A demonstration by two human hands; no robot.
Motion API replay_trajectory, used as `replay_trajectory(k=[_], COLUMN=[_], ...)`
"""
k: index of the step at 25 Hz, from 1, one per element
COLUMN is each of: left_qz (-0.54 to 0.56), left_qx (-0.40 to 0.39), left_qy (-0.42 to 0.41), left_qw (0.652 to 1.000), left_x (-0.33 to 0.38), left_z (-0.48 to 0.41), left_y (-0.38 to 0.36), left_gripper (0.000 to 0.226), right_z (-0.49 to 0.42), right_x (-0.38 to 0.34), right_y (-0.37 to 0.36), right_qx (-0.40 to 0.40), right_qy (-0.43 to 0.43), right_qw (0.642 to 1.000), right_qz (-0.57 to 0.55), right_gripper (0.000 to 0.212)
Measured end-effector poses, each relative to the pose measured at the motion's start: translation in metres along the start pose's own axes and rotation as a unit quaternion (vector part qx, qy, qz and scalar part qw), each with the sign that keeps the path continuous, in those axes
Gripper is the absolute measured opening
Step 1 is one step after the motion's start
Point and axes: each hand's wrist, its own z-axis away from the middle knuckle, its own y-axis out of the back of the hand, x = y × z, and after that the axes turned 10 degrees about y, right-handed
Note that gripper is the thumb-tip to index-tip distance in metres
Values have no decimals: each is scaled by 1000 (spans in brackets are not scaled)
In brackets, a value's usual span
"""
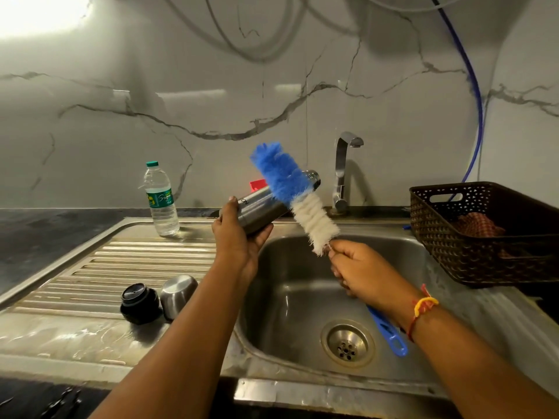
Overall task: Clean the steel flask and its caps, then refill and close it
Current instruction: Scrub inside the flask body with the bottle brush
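Note:
My left hand (pixel 236 237) grips the base of the steel flask (pixel 260 208), which is tilted over the sink with its open mouth pointing up and to the right. My right hand (pixel 360 267) holds the blue handle of a bottle brush (pixel 298 195). The brush's blue and white bristles lie across the front of the flask, outside it. On the ribbed draining board stand the black inner cap (pixel 139 302) and the steel outer cap (pixel 178 294), side by side.
The steel sink (pixel 290 297) lies below my hands, with its drain at the front. A tap (pixel 343 170) stands behind it. A plastic water bottle (pixel 160 201) is on the sink's back left rim. At the right a brown basket (pixel 490 237) holds a cloth.

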Motion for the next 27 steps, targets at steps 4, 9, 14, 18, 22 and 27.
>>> replay_trajectory(k=[4, 9, 14, 18, 22, 27], left_qz=[-118, -101, -170, -135, -114, 15], left_qx=[-16, -37, -67, -78, -66, -78], left_qy=[-43, -45, -50, -44, -43, 17], left_qw=[992, 993, 982, 987, 990, 997], left_x=[-14, -8, -21, -13, -18, -7], left_z=[6, 10, 19, 12, 18, 22], left_y=[-8, -11, -12, -9, -9, -11], left_gripper=[41, 65, 76, 92, 83, 67], right_z=[0, 1, 3, 7, 6, 7], right_x=[-1, -1, -5, -6, -3, 0], right_y=[-10, 3, -7, 9, -6, -4], right_qx=[-18, -41, -76, -107, -128, -154], right_qy=[33, -5, -15, -58, -63, -103], right_qw=[993, 996, 997, 991, 990, 980], right_qz=[109, 77, 15, -54, -11, -71], right_gripper=[26, 25, 24, 21, 20, 22])
